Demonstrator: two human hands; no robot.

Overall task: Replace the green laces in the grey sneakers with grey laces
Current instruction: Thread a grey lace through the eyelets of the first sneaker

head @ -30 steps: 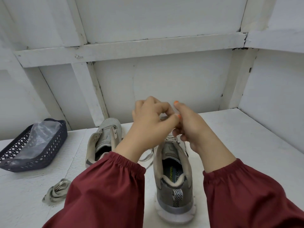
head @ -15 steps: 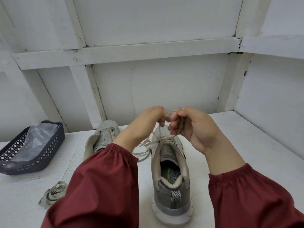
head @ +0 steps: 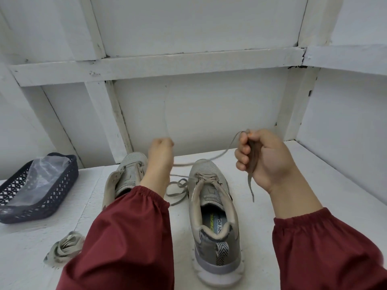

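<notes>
Head view shows my right hand (head: 265, 159) fisted around one end of the grey lace (head: 217, 156), a short tail hanging below the fist. My left hand (head: 161, 152) is closed too, pinching the other end, which rises thin and blurred above the knuckles. Between them the lace runs down to the near sneaker (head: 214, 208), where it crosses the upper eyelets, and a slack loop (head: 178, 190) lies on the surface just beside the shoe's left side.

The second sneaker (head: 125, 176) stands behind my left forearm, partly hidden; I cannot tell how it is laced. A bundled lace (head: 63, 249), pale with a greenish cast, lies near my left sleeve (head: 125, 239).

I judge I am drawing the ends out evenly on this shoe. The risks: an uneven pull leaves one end short, a hard tug drags the light shoe across the tabletop (head: 282, 185), or the slack loop snags into a knot.

That tabletop is white-painted and scuffed, boxed in by white panelled walls (head: 199, 109). A dark lattice basket (head: 39, 185) holding clear plastic sits well apart at left.
</notes>
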